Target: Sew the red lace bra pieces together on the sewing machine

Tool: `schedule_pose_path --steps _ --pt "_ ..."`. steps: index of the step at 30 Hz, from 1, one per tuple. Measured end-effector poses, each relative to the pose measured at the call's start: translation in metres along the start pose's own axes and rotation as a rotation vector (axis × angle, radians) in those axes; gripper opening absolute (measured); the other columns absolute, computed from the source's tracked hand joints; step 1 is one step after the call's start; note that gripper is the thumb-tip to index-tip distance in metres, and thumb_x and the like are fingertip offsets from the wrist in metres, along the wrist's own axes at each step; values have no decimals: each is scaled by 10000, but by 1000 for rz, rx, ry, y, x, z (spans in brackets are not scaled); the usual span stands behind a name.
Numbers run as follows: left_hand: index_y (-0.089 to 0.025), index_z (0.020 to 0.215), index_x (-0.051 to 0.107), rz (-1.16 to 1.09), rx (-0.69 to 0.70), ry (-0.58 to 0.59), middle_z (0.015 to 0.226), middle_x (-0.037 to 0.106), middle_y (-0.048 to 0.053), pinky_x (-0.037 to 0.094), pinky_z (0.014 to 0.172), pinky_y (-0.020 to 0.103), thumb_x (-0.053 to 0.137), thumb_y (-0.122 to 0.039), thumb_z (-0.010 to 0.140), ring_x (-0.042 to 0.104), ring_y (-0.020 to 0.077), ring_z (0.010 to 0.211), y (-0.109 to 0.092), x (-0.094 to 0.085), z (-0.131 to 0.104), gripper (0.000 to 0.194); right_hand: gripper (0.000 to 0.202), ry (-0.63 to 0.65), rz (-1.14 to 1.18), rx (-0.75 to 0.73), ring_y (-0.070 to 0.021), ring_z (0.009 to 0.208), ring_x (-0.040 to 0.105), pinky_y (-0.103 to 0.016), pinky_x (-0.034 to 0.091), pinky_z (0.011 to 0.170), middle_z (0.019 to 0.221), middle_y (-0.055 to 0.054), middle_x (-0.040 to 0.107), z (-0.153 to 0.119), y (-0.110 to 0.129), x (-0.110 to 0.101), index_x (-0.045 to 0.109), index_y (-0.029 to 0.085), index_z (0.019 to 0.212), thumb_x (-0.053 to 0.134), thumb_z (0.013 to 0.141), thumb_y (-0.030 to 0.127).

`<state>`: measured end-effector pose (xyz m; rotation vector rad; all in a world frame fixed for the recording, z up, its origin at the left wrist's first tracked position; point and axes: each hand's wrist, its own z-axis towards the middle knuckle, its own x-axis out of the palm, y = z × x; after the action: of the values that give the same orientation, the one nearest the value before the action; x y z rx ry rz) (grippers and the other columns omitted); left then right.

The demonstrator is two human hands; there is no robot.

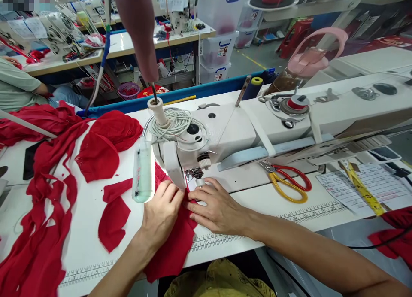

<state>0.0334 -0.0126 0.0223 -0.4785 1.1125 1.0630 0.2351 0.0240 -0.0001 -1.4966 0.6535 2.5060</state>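
White sewing table (84, 219); left hand (161, 213) and right hand (220, 209), unclenched, press red fabric (174, 252) at sewing machine's (225, 127) six o'clock; ideally kept flat.

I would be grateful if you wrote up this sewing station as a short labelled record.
Machine: white sewing machine
Left hand: resting on red fabric piece, near the needle area
Right hand: fingertips on the same piece
Cutting tool: scissors with red and yellow handles, lying on the white tabletop
Measuring: yellow tape measure across a lined paper sheet
Left side: loose red fabric strips
Behind machine: bottle with pink lid
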Motion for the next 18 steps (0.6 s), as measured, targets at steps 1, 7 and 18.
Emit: schedule_pose_path --steps 1,7,18 --pt "-148 952 675 22 5 3 817 651 41 394 731 376 418 16 900 554 211 772 -2 1 0 309 182 6 -5 0 -193 978 547 -458 280 1042 1106 -41 679 0 0 0 680 203 1055 564 985 325" --pt "-142 991 665 4 -15 -14 876 666 49 390 704 345 431 -1 919 555 210 813 -2 11 -2 282 209 43 -31 16 -206 1016 534 -463 277 1060 1176 -58 658 2 0 -1 681 219 1115 571 981 336" --pt "-154 985 687 71 -14 -39 904 684 78 444 833 435 425 -66 958 582 230 853 1 12 -5 278 264 76 -34 52 -227 1046 514 -484 287 1053 1272 -76 617 2 1 0 668 260 1198 549 992 374"
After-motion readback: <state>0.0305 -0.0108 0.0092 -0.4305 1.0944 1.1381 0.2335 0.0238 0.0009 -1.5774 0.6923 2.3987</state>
